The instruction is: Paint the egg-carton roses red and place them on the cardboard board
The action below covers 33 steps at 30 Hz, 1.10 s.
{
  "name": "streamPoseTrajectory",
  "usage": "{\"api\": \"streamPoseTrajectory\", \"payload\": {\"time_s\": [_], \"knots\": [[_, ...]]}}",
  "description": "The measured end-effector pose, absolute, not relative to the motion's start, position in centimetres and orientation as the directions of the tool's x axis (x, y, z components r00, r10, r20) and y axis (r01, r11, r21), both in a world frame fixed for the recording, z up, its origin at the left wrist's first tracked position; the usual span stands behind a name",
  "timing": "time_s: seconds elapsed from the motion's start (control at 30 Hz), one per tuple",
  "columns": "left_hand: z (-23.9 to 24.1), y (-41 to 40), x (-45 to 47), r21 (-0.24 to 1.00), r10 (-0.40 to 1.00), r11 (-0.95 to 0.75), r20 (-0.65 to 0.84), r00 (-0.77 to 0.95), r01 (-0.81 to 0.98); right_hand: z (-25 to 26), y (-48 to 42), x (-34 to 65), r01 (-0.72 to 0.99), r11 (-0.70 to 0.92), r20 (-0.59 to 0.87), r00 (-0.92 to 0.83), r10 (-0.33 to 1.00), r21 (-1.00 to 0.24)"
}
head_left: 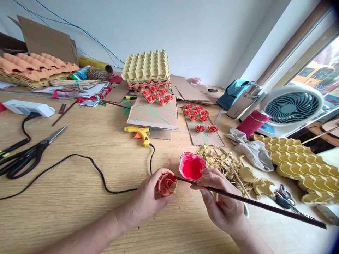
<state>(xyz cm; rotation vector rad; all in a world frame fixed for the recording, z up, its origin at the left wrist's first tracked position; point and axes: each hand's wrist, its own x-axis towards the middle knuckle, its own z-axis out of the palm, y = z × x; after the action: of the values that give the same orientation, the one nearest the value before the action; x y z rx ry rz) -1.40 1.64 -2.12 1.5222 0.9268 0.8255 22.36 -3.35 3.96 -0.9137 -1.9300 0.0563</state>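
Between the fingers and thumb of my left hand [148,194] is a rose made of egg-carton pulp [166,184]. Most of its petals are red, while its right edge still shows bare yellowish pulp. My right hand [222,197] grips a long dark paintbrush [251,200], and the brush tip touches the rose's right side. Just beyond the right fingers stands a small bowl [192,165] of red paint. Finished-looking red roses lie on a cardboard piece [203,135] and on a stacked cardboard sheet [156,118], both marked with green lines.
A yellow glue gun [143,134] lies ahead, its black cord crossing leftward. Black scissors [31,155] and a power strip [29,107] are at left. Pulp scraps [225,162], keys [286,201], egg trays [304,162], a pink can [254,122] and a fan [291,109] crowd the right.
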Motion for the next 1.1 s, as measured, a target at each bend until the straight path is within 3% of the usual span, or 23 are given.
{"api": "streamPoseTrajectory", "payload": {"time_s": [0.47,0.7,0.9,1.1], "knots": [[-1.3,2.0,-1.2,0.987,0.883,0.099,-0.028,0.469,-0.127,4.0,-3.5,22.4,0.550,0.715,0.727,-0.256,0.637,-0.432],[-1.8,2.2,-1.3,0.979,0.893,0.128,-0.044,0.447,-0.159,3.8,-3.5,22.8,0.539,0.716,0.730,-0.246,0.638,-0.443],[-2.3,2.3,-1.5,0.970,0.882,0.177,-0.082,0.465,-0.164,3.8,-3.2,23.7,0.658,0.629,0.741,-0.157,0.653,-0.415],[-2.4,2.2,-1.7,0.979,0.869,0.152,-0.068,0.491,-0.133,4.8,-2.7,24.2,0.751,0.554,0.657,-0.218,0.721,-0.359]]}}
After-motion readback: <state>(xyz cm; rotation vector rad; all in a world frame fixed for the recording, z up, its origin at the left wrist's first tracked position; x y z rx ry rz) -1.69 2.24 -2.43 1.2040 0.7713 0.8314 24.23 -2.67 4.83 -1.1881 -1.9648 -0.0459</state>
